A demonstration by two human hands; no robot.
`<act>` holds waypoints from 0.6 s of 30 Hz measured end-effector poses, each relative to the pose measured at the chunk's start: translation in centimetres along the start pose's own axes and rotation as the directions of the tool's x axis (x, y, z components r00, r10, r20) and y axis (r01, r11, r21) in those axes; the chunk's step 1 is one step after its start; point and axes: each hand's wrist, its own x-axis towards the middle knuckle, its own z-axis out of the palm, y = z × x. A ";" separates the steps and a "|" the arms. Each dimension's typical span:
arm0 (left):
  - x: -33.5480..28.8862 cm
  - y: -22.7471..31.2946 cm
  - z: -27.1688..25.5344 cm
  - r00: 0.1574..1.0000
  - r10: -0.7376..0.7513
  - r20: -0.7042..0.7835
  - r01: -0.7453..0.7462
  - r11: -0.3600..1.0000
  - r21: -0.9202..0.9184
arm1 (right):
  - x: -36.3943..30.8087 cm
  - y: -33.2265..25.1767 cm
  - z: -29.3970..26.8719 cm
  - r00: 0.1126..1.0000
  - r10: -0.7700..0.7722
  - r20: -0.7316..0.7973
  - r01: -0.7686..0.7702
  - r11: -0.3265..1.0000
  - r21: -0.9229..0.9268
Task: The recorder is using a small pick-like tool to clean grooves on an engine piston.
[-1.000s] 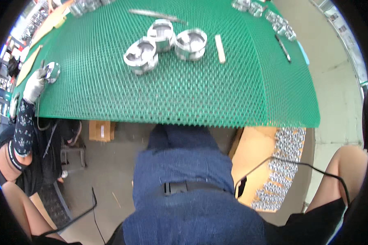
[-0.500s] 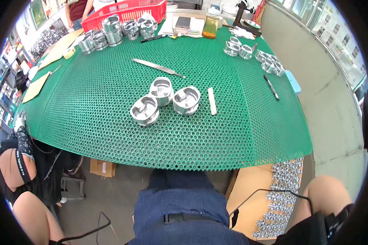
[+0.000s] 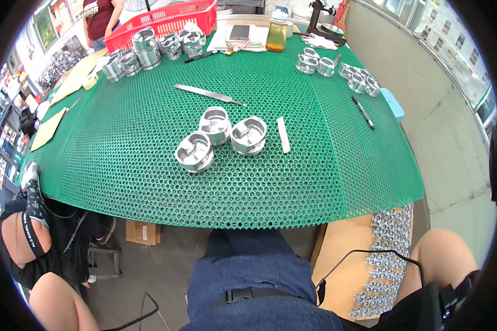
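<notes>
Neither of my hands is in the picture. Only a bare part of my left arm [image 3: 61, 300] shows at the lower left, and a bare part of my right arm [image 3: 444, 255] at the lower right. Three silver metal pistons stand grouped in the middle of the green perforated mat [image 3: 248, 193]: a left one [image 3: 195, 153], a rear one [image 3: 215, 126] and a right one [image 3: 249, 135]. A pale flat stick [image 3: 283, 135] lies to their right. Behind them rests a flat metal file [image 3: 207, 94] with a narrow tang.
More pistons [image 3: 147, 49] stand at the back left before a red basket [image 3: 165, 19]. A jar of amber liquid [image 3: 277, 34], papers, smaller piston groups [image 3: 359, 80] and a black pen [image 3: 363, 112] lie farther right. A co-worker [image 3: 27, 231] sits at left. Below right, a cardboard sheet [image 3: 337, 259] bears many pistons.
The view has shifted slightly, so the table's contents sit a little farther left. The pistons, file and stick keep their places on the mat.
</notes>
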 end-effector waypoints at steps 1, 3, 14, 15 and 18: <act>-0.7 0.0 0.3 1.000 -0.020 -0.007 0.020 1.000 -0.025 | -0.1 -0.2 0.0 1.000 0.010 0.007 -0.010 1.000 0.000; -2.4 0.1 1.0 0.998 -0.062 -0.019 0.061 0.995 -0.075 | -0.3 -0.6 0.0 0.999 0.033 0.023 -0.033 0.999 0.000; -9.6 2.8 3.4 0.939 -0.335 -0.074 0.300 0.907 -0.296 | 1.0 -1.6 0.9 0.981 0.144 0.130 -0.152 0.987 0.056; -9.9 3.2 3.9 0.930 -0.354 -0.101 0.307 0.897 -0.317 | 1.3 -1.2 0.8 0.980 0.130 0.147 -0.141 0.988 0.062; -10.0 4.6 4.2 0.898 -0.400 -0.180 0.315 0.874 -0.371 | 2.7 -0.2 1.2 0.979 0.082 0.188 -0.100 0.991 0.091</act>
